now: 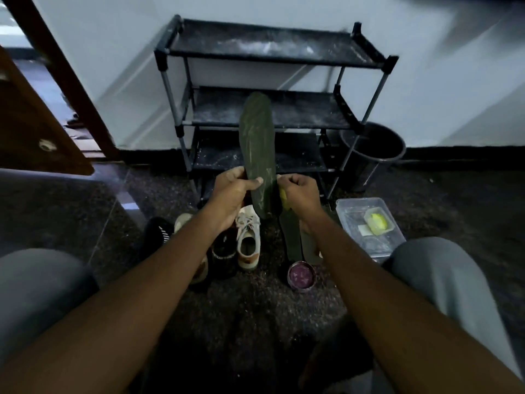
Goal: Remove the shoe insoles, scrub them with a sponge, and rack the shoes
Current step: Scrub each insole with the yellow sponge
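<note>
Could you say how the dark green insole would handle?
The thin dark green insole seems fairly stiff: held low by the left hand, it stands upright without sagging. Being thin, probably light. Pale streaks may be soap, so slippery.

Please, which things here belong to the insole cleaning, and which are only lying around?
Job: held insole, gripped by the left hand; yellow sponge in the right hand; floor insoles; shoes; shoe rack; probably the clear box.
Lying about: black bucket; door; round tin, use unclear.

Dark floor (255, 322), shoes (248, 240), insoles (292, 240), tub (345, 206), rack (181, 129)
</note>
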